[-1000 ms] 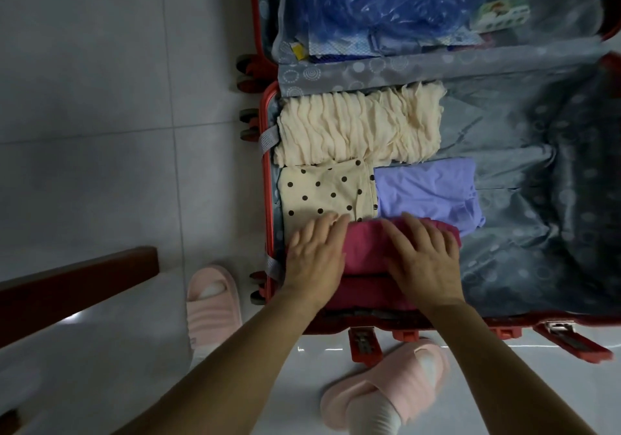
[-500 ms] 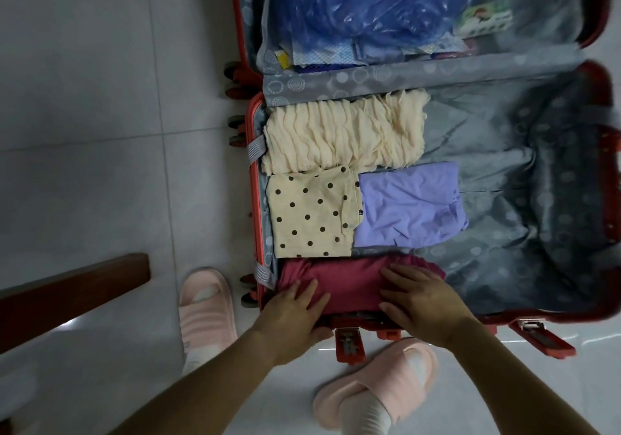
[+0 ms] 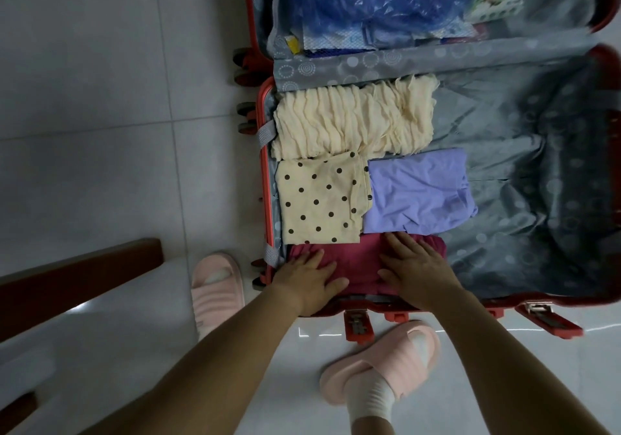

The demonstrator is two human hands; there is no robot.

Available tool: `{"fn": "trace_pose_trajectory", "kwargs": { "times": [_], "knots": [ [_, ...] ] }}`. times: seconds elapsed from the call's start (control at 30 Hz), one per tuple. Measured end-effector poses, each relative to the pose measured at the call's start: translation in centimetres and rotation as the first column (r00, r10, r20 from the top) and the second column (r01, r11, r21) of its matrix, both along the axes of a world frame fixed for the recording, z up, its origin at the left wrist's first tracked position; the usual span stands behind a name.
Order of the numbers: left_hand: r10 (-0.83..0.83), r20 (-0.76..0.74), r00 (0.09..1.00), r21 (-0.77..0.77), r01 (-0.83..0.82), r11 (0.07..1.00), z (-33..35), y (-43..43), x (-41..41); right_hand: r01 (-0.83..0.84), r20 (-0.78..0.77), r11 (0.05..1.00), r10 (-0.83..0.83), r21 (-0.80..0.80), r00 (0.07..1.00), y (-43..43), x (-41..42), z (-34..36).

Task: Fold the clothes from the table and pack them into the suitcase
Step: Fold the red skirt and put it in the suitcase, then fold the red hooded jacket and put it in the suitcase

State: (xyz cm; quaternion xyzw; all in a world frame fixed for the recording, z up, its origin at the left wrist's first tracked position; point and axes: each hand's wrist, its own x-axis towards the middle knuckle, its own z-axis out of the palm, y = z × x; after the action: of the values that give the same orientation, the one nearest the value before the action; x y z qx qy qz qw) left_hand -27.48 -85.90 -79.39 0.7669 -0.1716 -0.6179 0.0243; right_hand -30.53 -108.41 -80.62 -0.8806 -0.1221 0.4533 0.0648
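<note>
A red suitcase (image 3: pixel 544 303) lies open on the floor with a grey patterned lining. In its near left corner sits a folded magenta garment (image 3: pixel 361 263). My left hand (image 3: pixel 309 278) presses flat on its left part, fingers spread. My right hand (image 3: pixel 415 271) lies flat on its right part. Behind it lie a folded cream polka-dot garment (image 3: pixel 322 199), a folded lilac garment (image 3: pixel 418 193) and a crinkled cream garment (image 3: pixel 353 120).
The suitcase lid half (image 3: pixel 554 4) at the back holds blue plastic-wrapped items behind mesh. The right side of the lining (image 3: pixel 544 199) is bare. Pink slippers (image 3: pixel 218 287) (image 3: pixel 383 364) are on my feet on white tile. A dark wooden edge (image 3: pixel 77 273) runs at the left.
The magenta garment has settled lower into the near corner. Both hands slid toward me over it, then spread flat again; the view shifted slightly.
</note>
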Motion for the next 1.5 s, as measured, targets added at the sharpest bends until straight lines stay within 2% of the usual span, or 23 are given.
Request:
{"fn": "trace_pose_trajectory", "kwargs": {
  "times": [0.27, 0.4, 0.53, 0.6, 0.73, 0.9, 1.07, 1.17, 1.27, 1.37, 1.5],
  "knots": [
    [0.224, 0.141, 0.964, -0.04, -0.22, 0.975, 10.8, 2.9, 1.1, 0.169, -0.018, 0.983, -0.168, 0.071, 0.986, 3.8, 1.2, 10.1],
    [0.388, 0.241, 0.889, -0.134, -0.366, 0.921, 18.0, 4.8, 3.9, 0.232, 0.005, 0.96, -0.235, 0.155, 0.972, 6.7, 4.2, 17.0],
    [0.5, 0.319, 0.805, -0.184, -0.465, 0.866, 26.8, 6.8, 7.2, 0.266, 0.095, 0.919, -0.304, 0.291, 0.948, 10.5, 8.3, 24.2],
    [0.569, 0.36, 0.74, -0.231, -0.52, 0.823, 32.0, 7.6, 9.1, 0.302, 0.144, 0.867, -0.384, 0.395, 0.912, 13.0, 10.6, 28.2],
    [0.663, 0.461, 0.59, -0.341, -0.571, 0.746, 44.3, 9.5, 12.9, 0.32, 0.166, 0.692, -0.538, 0.646, 0.827, 18.0, 15.5, 37.0],
    [0.776, 0.508, 0.374, -0.546, -0.557, 0.626, 58.3, 14.4, 16.0, 0.151, 0.272, 0.576, -0.581, 0.803, 0.767, 24.4, 21.9, 49.2],
    [0.917, 0.374, 0.139, -0.706, -0.599, 0.379, 66.7, 22.6, 17.7, -0.052, 0.346, 0.478, -0.552, 0.877, 0.759, 31.9, 26.1, 58.8],
    [0.886, 0.463, 0.021, -0.706, -0.595, 0.383, 68.5, 28.0, 17.5, -0.154, 0.398, 0.471, -0.478, 0.869, 0.783, 35.6, 26.8, 62.0],
    [0.824, 0.564, -0.049, -0.656, -0.633, 0.411, 69.8, 33.2, 16.5, -0.244, 0.467, 0.493, -0.399, 0.835, 0.789, 37.9, 26.8, 64.8],
    [0.804, 0.584, -0.108, -0.652, -0.653, 0.386, 71.2, 37.6, 15.4, -0.283, 0.49, 0.487, -0.374, 0.826, 0.787, 39.3, 26.9, 67.4],
    [0.803, 0.565, -0.189, -0.688, -0.646, 0.331, 73.1, 42.1, 14.7, -0.299, 0.521, 0.546, -0.312, 0.782, 0.794, 41.4, 27.4, 70.0]
  ]
}}
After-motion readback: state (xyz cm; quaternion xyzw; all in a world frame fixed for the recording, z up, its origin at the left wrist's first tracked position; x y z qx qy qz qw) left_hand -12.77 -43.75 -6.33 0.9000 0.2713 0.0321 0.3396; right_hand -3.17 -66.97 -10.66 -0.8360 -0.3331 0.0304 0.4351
